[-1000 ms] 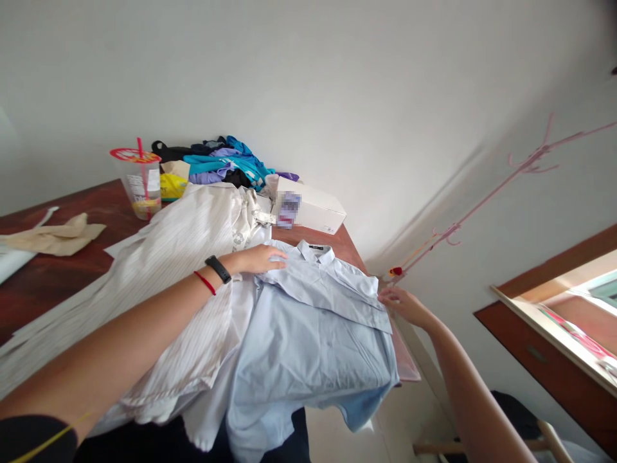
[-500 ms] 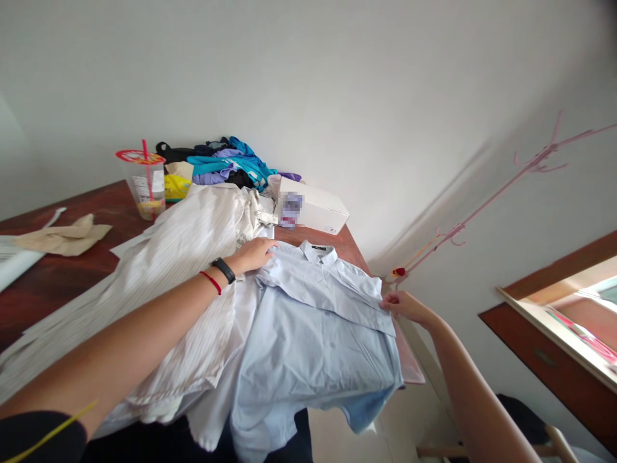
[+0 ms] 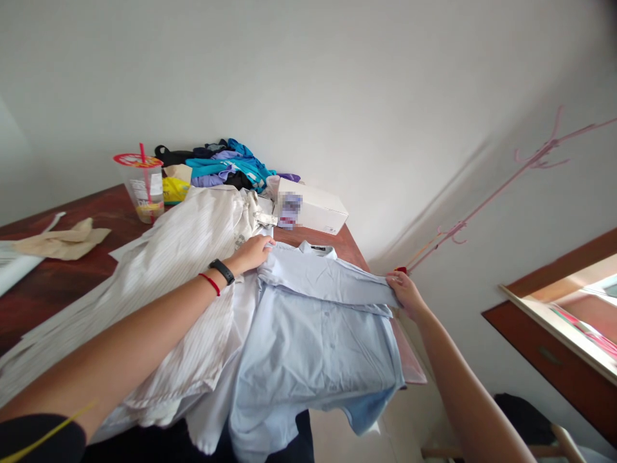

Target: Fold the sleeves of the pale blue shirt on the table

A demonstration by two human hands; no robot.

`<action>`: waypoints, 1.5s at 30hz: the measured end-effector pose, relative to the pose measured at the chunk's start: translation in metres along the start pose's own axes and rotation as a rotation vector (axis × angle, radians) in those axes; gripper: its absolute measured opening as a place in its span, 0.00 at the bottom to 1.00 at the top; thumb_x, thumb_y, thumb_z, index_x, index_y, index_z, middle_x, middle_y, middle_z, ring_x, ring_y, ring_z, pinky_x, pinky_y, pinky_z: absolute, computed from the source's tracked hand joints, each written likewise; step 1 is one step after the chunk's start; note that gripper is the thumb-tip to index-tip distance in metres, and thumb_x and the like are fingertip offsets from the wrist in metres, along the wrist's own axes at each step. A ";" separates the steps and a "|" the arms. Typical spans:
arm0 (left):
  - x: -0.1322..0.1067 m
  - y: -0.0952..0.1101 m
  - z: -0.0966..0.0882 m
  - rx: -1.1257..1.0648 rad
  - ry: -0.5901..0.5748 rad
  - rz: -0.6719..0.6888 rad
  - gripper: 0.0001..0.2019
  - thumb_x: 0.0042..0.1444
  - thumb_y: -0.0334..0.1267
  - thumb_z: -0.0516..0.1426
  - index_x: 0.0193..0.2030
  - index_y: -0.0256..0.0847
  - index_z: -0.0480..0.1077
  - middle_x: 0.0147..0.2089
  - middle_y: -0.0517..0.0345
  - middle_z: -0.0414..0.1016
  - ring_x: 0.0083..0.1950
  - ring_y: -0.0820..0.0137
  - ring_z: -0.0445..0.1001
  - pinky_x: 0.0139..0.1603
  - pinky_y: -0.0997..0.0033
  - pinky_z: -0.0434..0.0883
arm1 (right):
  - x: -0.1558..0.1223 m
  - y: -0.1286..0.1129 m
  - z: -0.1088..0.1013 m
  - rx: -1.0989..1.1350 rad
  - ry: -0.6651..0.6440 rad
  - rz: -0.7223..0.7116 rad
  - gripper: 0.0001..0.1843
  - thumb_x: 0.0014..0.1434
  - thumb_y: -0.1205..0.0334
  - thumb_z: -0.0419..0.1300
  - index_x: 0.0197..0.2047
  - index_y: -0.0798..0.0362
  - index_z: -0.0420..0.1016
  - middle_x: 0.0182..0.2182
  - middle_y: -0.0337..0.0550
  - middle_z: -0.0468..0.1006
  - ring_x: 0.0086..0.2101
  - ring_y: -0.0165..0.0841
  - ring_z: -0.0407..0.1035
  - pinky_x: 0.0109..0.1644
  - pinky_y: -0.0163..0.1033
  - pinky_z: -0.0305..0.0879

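A light blue shirt lies on the near right corner of the brown table, its lower part hanging over the edge. My left hand, with a black band and a red cord at the wrist, grips the shirt's upper left edge near the collar. My right hand pinches the folded upper right edge and holds it slightly raised. A white striped shirt lies spread to the left, partly under the blue one.
A white box, a heap of blue and purple clothes, a plastic cup with a red straw and a tan paper bag sit on the table. A pink hanger rod leans on the wall. A wooden window sill is at right.
My right hand took hold of the blue shirt's right edge and lifted it, pulling the folded top part taut. My left hand shifted a little left to the collar edge and closed on it.
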State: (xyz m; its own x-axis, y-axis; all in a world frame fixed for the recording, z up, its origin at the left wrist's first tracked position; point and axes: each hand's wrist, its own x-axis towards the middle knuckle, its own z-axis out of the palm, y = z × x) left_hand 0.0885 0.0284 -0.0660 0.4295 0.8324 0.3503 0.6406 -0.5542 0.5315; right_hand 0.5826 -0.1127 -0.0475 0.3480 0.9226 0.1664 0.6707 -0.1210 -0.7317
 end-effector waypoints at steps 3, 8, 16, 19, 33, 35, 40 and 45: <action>-0.003 -0.002 0.004 0.072 -0.018 -0.018 0.17 0.64 0.33 0.52 0.56 0.37 0.75 0.56 0.45 0.78 0.59 0.58 0.76 0.66 0.60 0.69 | 0.001 0.011 0.019 0.001 0.020 0.076 0.28 0.51 0.41 0.58 0.47 0.54 0.73 0.29 0.43 0.78 0.27 0.35 0.68 0.30 0.37 0.61; -0.007 0.007 -0.003 0.151 -0.088 -0.017 0.20 0.63 0.41 0.57 0.59 0.38 0.74 0.60 0.41 0.72 0.61 0.53 0.74 0.67 0.54 0.68 | -0.004 0.020 0.034 -0.057 0.018 0.074 0.27 0.50 0.43 0.61 0.45 0.55 0.79 0.26 0.41 0.77 0.30 0.38 0.70 0.33 0.38 0.64; -0.024 0.067 -0.050 0.207 -0.299 -0.031 0.25 0.57 0.57 0.61 0.53 0.42 0.71 0.54 0.46 0.71 0.55 0.52 0.75 0.59 0.55 0.71 | -0.002 0.024 0.034 -0.209 0.146 0.023 0.23 0.52 0.49 0.62 0.47 0.54 0.82 0.33 0.46 0.81 0.36 0.41 0.75 0.42 0.41 0.68; -0.044 0.089 -0.059 0.329 -0.477 -0.050 0.27 0.51 0.58 0.65 0.50 0.42 0.69 0.53 0.47 0.70 0.48 0.54 0.76 0.50 0.58 0.73 | -0.008 0.025 0.041 -0.292 0.182 0.049 0.21 0.55 0.48 0.62 0.45 0.52 0.82 0.35 0.47 0.81 0.38 0.42 0.75 0.44 0.42 0.68; -0.087 0.087 -0.038 0.591 -0.277 -0.094 0.16 0.62 0.21 0.47 0.48 0.42 0.69 0.49 0.49 0.75 0.50 0.60 0.77 0.45 0.66 0.70 | -0.010 0.034 0.052 -0.293 0.227 0.057 0.20 0.59 0.48 0.62 0.49 0.50 0.82 0.38 0.48 0.82 0.40 0.43 0.75 0.44 0.41 0.66; -0.091 0.085 -0.037 0.633 -0.309 -0.113 0.16 0.64 0.22 0.47 0.48 0.42 0.70 0.48 0.49 0.77 0.50 0.58 0.78 0.44 0.65 0.70 | -0.010 0.035 0.053 -0.293 0.227 0.052 0.20 0.59 0.48 0.62 0.49 0.50 0.81 0.39 0.48 0.82 0.41 0.43 0.75 0.44 0.42 0.66; -0.093 0.083 -0.033 0.721 -0.358 -0.135 0.17 0.68 0.25 0.45 0.51 0.42 0.73 0.43 0.46 0.79 0.47 0.56 0.81 0.44 0.62 0.72 | -0.010 0.034 0.053 -0.293 0.225 0.057 0.20 0.59 0.47 0.62 0.49 0.49 0.81 0.41 0.49 0.82 0.41 0.44 0.76 0.45 0.42 0.67; -0.093 0.087 -0.032 0.750 -0.383 -0.147 0.19 0.69 0.27 0.44 0.50 0.39 0.76 0.44 0.40 0.80 0.49 0.52 0.82 0.46 0.58 0.73 | -0.011 0.033 0.053 -0.292 0.227 0.064 0.20 0.58 0.47 0.62 0.48 0.49 0.81 0.40 0.48 0.82 0.42 0.44 0.76 0.45 0.42 0.67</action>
State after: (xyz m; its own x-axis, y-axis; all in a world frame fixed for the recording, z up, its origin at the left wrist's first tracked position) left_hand 0.0841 -0.0971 -0.0277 0.4081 0.9121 -0.0390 0.9005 -0.4092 -0.1473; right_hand 0.5666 -0.1073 -0.1081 0.5095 0.8092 0.2926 0.7900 -0.3052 -0.5317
